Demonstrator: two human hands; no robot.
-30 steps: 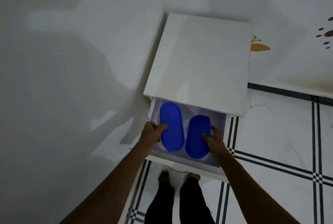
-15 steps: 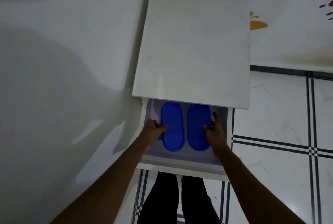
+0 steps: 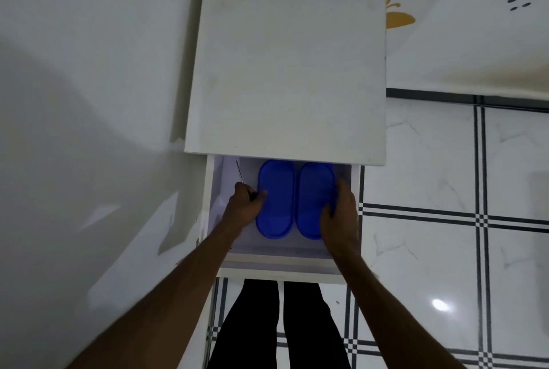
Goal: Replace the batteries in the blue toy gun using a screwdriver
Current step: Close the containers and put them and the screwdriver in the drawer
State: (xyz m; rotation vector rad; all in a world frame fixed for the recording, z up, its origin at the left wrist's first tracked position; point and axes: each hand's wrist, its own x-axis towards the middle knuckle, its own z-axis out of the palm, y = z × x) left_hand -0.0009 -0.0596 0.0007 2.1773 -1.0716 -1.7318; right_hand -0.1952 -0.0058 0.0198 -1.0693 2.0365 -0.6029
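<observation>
Gripping a screwdriver (image 3: pixel 241 179), its thin shaft pointing toward the drawer's back-left corner, the left hand (image 3: pixel 245 205) also touches the left blue oval lid (image 3: pixel 274 199); the right hand (image 3: pixel 341 214) curls round the outer edge of the right blue oval lid (image 3: pixel 315 196). Both lie side by side in the open drawer (image 3: pixel 282 253) under the white cabinet top (image 3: pixel 288 56). Probably best to lift evenly. The blue toy gun isn't visible. Since half a second ago, the lids sit squarer and the view has shifted nearer.
</observation>
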